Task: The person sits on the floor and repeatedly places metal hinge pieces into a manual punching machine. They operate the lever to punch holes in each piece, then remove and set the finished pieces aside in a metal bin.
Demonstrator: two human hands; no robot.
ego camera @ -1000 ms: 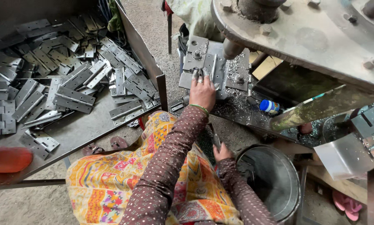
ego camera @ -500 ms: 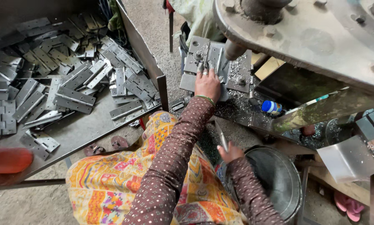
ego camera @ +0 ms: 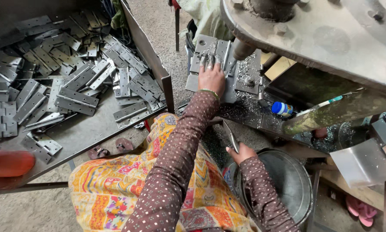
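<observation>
Head view, looking down. Left hand [ego camera: 211,77], upper centre of the frame: fingers flat and spread, pressing down on a grey metal hinge plate [ego camera: 203,47] that lies on the machine bed [ego camera: 244,81]. The grip is a flat press rather than a pinch; the fingertips sit on the plate, apparently to keep it from shifting under the press head [ego camera: 313,38] overhanging the upper right. Metal shavings lie scattered on the bed around the plate.

Right hand [ego camera: 241,153], lower centre: fingers closed around a thin metal rod [ego camera: 231,136] that angles up and to the left. Its far end is hard to follow. The hand hangs just above the rim of a round metal bucket [ego camera: 287,184], kept low and clear of the bed.

Left half of the frame: a sloped tray [ego camera: 94,133] holds a loose heap of hinges [ego camera: 72,86], within the left arm's reach. A small blue-capped bottle [ego camera: 282,109] lies right of centre.
</observation>
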